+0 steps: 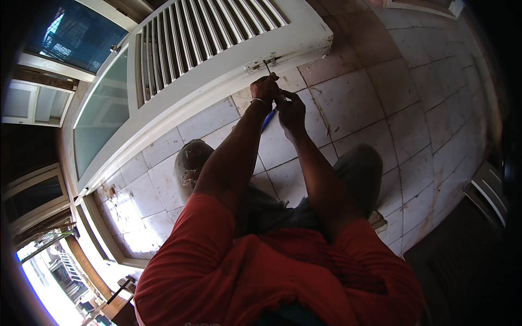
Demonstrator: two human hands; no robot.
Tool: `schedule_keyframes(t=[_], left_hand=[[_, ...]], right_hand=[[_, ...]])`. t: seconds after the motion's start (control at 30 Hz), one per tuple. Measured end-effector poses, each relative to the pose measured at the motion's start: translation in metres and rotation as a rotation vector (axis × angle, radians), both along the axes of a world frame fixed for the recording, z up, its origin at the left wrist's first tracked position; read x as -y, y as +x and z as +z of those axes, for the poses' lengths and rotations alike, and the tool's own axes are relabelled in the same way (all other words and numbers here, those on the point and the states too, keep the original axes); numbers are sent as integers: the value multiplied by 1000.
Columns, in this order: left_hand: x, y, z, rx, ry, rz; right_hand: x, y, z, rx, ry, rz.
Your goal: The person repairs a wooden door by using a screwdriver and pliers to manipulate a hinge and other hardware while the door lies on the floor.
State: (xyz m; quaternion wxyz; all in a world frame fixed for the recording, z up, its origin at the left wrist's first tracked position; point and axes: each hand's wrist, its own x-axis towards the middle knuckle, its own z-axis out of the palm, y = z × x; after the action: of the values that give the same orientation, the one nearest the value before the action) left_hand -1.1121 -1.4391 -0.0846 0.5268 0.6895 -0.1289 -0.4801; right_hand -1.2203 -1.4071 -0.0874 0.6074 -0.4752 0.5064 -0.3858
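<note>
Left hand (pixel 264 88) gripping slim rod (pixel 267 67) at door (pixel 202 50) (right hand (pixel 292 112) alongside).

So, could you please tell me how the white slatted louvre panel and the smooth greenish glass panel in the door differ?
The white slatted louvre panel is ribbed with parallel slats, while the smooth greenish glass panel is one flat pane. The louvre panel lies closer to the hands; the glass panel sits farther left. Both are set in the same white door.
</note>
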Motion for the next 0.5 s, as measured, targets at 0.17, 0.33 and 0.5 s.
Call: schedule_keyframes(t=[0.17, 0.33, 0.5], left_hand=[[-1, 10, 4, 96, 78, -29], [3, -2, 14, 115, 75, -127], [-4, 17, 5, 75, 73, -110]], right_hand=[[10, -10, 20, 692, 671, 168], [-1, 0, -2, -446, -666, -90], [-2, -5, 10, 721, 660, -2]])
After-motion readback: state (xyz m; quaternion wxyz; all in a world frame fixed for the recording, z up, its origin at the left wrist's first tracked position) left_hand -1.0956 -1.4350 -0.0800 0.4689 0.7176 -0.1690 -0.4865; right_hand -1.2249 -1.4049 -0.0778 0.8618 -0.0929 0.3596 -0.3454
